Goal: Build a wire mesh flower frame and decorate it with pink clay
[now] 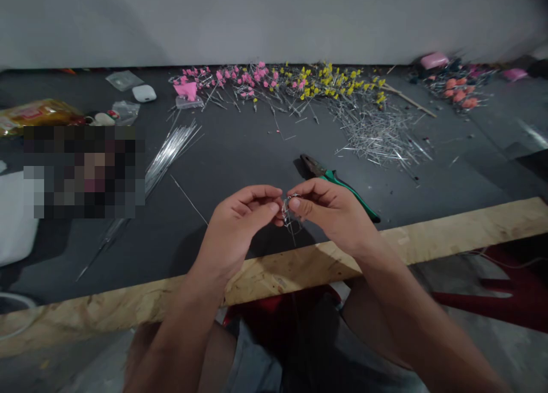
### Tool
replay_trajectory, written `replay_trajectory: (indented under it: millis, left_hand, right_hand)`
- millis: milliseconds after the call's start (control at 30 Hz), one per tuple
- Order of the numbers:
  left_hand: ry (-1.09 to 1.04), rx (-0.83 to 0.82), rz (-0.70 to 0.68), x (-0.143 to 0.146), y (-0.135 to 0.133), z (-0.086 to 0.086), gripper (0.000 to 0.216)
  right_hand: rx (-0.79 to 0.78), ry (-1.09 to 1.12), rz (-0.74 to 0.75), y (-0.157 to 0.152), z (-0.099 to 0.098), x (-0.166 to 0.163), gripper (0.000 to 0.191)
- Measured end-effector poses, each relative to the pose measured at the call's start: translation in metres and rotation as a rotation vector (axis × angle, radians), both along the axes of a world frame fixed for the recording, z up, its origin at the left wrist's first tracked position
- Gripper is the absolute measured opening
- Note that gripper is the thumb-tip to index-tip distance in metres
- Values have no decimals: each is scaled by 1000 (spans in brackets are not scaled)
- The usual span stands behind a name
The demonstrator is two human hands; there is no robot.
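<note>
Wire (286, 216), bent in thin loops, sits above the dark table (252, 148), near its wooden edge (285, 270). The right hand (338, 213) pinches its top between thumb and forefinger; the left hand (237, 225) has its fingertips bunched at the wire's left side — whether they pinch it too, I cannot tell. Green-handled pliers (338, 183) lie just beyond the right hand — a bundle of straight wires (174, 145) farther left.

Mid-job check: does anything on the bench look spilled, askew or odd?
Only some untidiness. A single wire lies apart from the roughly aligned wire bundle, its near end toward the left hand. Beyond the pliers, the wire pile is splayed in many directions. No clear damage shows.
</note>
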State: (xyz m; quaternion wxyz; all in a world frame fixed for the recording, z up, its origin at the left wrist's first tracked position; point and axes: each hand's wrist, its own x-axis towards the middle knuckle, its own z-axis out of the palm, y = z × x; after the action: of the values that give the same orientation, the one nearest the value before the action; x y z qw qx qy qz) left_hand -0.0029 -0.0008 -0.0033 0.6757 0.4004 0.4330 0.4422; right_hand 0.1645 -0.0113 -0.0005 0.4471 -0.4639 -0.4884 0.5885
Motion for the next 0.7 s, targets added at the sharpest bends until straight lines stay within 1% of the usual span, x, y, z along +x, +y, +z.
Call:
replay_trajectory:
  millis: [67, 133, 300, 400, 467, 600, 633, 700]
  left_hand:
    - [-3, 41, -52, -2, 0, 0, 14]
    - [66, 128, -97, -5, -2, 1, 14]
    - [415, 454, -168, -10, -4, 6, 12]
    - [632, 662, -163, -12, -4, 7, 13]
    - [736, 781, -168, -12, -4, 6, 13]
    - [808, 985, -151, -12, -6, 4, 12]
    - [822, 1023, -122, -12, -7, 3, 12]
    - [866, 1071, -20, -11, -8, 1, 13]
  right_hand:
    - [-41, 68, 67, 0, 2, 3, 13]
    - [-85, 122, 109, 1, 3, 5, 14]
    - [-201, 199, 118, 2, 0, 8, 22]
    - [-250, 238, 112, 1, -1, 8, 23]
    - [-265, 249, 107, 0, 0, 9, 23]
    - [-316, 258, 115, -2, 5, 13, 24]
    - [-327, 272, 116, -2, 6, 15, 27]
    - [-342, 316, 126, -2, 9, 17, 44]
